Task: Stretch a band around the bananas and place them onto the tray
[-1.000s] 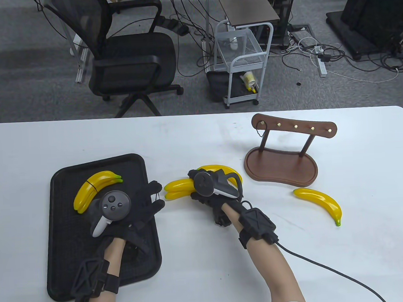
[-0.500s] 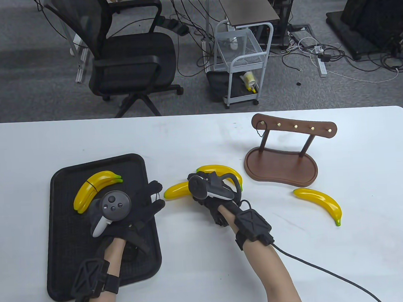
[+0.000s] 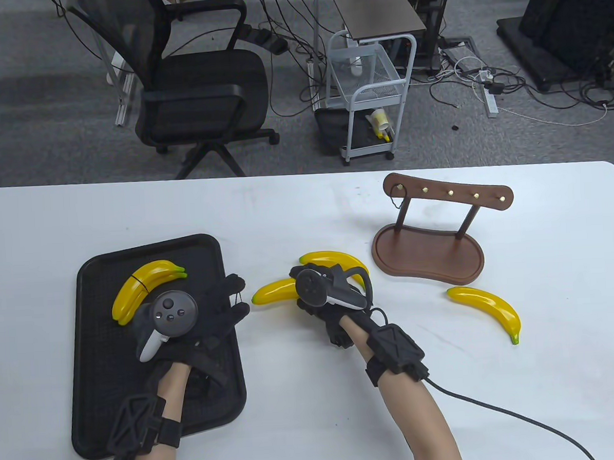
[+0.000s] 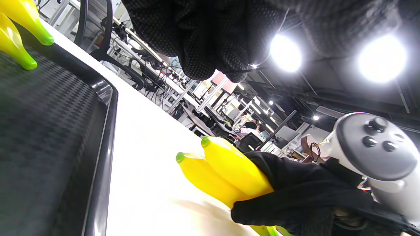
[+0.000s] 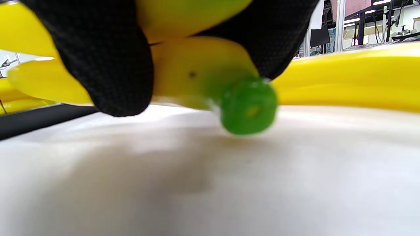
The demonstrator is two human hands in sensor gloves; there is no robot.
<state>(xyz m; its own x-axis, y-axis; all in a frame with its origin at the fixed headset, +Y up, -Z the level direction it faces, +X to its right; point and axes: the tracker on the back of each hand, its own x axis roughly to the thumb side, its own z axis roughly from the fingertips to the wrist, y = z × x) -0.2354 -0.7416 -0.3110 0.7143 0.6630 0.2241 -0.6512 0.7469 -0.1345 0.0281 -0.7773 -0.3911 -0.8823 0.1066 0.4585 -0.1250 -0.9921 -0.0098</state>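
A black tray (image 3: 92,405) lies at the left with a banded pair of bananas (image 3: 140,287) on it; their green tips (image 4: 31,36) show in the left wrist view. My left hand (image 3: 231,298) hovers over the tray's right edge, a thin dark band (image 3: 237,296) stretched between its fingertips (image 4: 213,49). My right hand (image 3: 310,296) grips two loose bananas (image 3: 271,292) side by side on the table, their ends (image 4: 210,164) pointing at the tray. The green stem (image 5: 247,106) sits between my right fingers (image 5: 105,65). Another banana (image 3: 334,259) lies just behind.
A single banana (image 3: 488,308) lies to the right on the white table. A brown wooden hook stand (image 3: 426,244) with a band on one peg stands at the back right. The right hand's cable trails to the bottom right edge.
My right hand has turned the two gripped bananas so one now hides the other from above, and shifted slightly right. The left hand with the band has stayed put.
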